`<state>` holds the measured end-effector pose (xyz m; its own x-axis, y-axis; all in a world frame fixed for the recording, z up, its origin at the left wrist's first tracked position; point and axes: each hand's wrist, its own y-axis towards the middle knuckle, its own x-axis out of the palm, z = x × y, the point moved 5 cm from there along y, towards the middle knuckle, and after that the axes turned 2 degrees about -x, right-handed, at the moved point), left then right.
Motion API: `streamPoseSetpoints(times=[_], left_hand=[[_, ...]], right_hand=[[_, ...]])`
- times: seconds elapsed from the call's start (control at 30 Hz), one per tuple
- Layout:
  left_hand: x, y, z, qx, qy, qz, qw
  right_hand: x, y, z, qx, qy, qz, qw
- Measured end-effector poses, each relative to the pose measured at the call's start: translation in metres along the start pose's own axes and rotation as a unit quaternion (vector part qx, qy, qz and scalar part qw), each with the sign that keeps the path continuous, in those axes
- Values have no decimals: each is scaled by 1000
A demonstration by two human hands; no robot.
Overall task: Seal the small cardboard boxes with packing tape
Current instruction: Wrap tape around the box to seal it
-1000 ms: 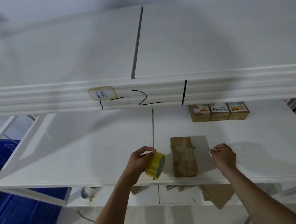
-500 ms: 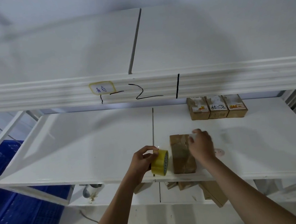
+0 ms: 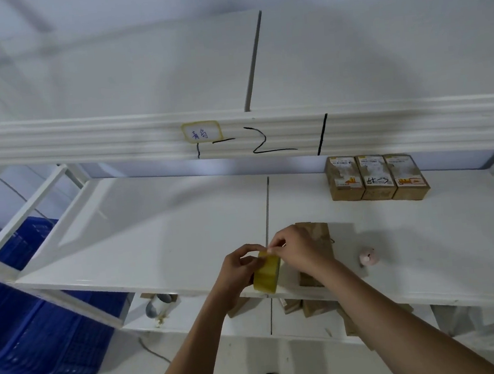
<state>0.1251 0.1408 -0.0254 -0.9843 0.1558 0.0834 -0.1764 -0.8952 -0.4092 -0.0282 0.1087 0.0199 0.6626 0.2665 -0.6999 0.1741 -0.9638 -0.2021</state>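
Beam (image 3: 143, 139) markings "1-2"; blue-inked label (image 3: 201, 132)

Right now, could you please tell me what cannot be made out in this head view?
- Cardboard box: the right hand covers most of it, so its taping is unseen.
- Tape roll: the left hand hides its left side; the loose end at the fingertips is too small.
- Labels on the three back boxes: too small to read.

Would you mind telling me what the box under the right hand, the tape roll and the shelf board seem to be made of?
The box: brown matte cardboard, going by its dull kraft colour. The tape roll, held by the left hand and picked at by the right hand: glossy yellowish translucent plastic film, probably. The shelf board: smooth white, faintly reflective; painted metal or laminate, unclear.
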Motion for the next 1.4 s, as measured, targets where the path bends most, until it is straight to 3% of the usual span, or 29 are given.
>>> streamPoseSetpoints(times=[0.2, 0.8, 1.4], left_hand=[[-8, -9, -10, -51, -8, -10, 999], [-26, -17, -65, -170, 37, 86, 981], [-36, -16, -75, -213, 130, 180, 951]], right_hand=[[14, 1, -5, -7, -24, -7, 1000], [67, -5, 6, -4, -47, -41, 998], [99, 10, 19, 50, -26, -34, 998]])
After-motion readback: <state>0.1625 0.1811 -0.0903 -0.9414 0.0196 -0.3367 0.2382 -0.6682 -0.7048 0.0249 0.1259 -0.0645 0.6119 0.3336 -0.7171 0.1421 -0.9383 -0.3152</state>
